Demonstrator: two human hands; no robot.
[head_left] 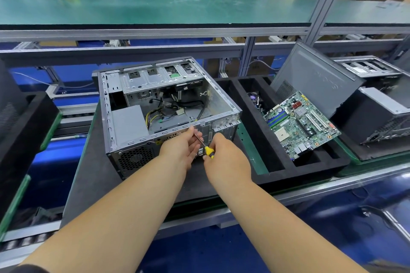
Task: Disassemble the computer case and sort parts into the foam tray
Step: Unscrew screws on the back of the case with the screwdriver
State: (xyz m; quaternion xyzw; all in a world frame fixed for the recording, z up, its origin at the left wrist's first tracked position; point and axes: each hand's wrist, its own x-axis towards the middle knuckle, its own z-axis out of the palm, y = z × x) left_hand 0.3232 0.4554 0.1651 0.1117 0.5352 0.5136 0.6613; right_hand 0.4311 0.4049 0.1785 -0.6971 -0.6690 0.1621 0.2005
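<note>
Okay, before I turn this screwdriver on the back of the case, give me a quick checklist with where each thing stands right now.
1. Right hand grips the screwdriver handle: ok.
2. Left hand steadies the shaft near the tip: ok.
3. Tip seated in a screw: cannot tell, fingers hide it.
4. Computer case flat on the mat: ok.
5. Loose cables inside unplugged: cannot tell.
6. Foam tray has a free slot beside the motherboard: ok.

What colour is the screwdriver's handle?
Yellow and black, on the screwdriver pinched by the right hand; head view.
</note>
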